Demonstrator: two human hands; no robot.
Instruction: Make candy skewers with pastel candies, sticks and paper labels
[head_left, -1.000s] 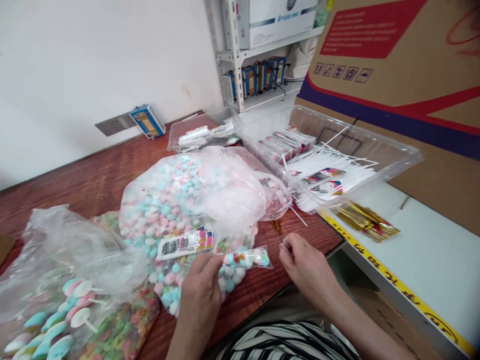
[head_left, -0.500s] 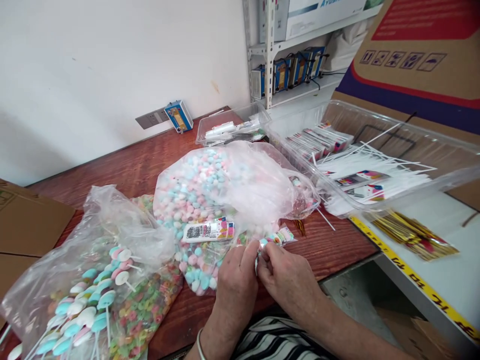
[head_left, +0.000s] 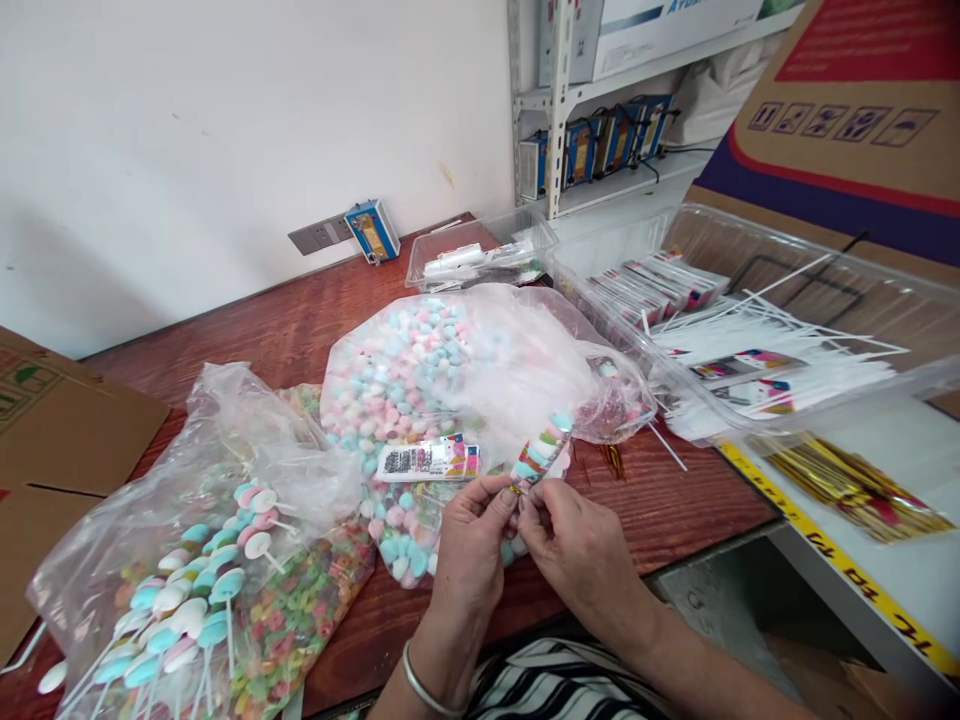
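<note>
A clear-wrapped candy skewer with pastel and striped pieces points up and away from me. A bit of gold twist tie shows at its lower end. My left hand pinches there, thumb and finger closed on the tie. Against the same end, my right hand is closed with its fingertips on the gathered wrapper; the stick is hidden by the fingers. Just beyond the left hand, printed label cards lie on a large bag of pastel marshmallows.
Assembled marshmallow sticks lie on a plastic bag beside gummy rings at left. A clear tray at right holds white sticks and cards. Gold twist ties lie on the white surface. Behind stand a smaller tray and shelving.
The wrapped candy has swung from lying low to the right to pointing upward. Both hands have turned, bringing the fingertips and gold tie into view. The camera view has shifted slightly.
</note>
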